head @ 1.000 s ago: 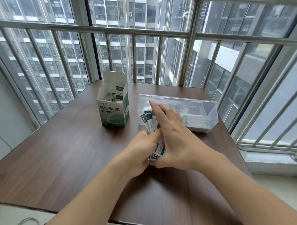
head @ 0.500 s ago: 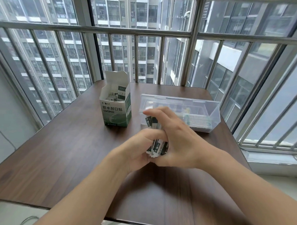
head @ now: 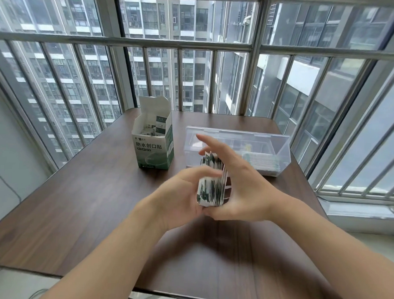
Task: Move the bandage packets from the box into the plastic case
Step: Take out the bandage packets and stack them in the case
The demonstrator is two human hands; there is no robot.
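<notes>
Wood table: one box, one case, two hands gripping packets.

Wooden table with box, plastic case

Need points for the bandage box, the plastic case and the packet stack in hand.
bandage box (head: pixel 154 155): head view, printed front face.
plastic case (head: pixel 279 150): head view, clear right-hand wall.
packet stack (head: pixel 206 188): head view, face of the nearest packet, between both hands.

The box is showing "防水创口贴" in white on its green front; smaller print below it and on the bandage packets is staying unreadable
</notes>
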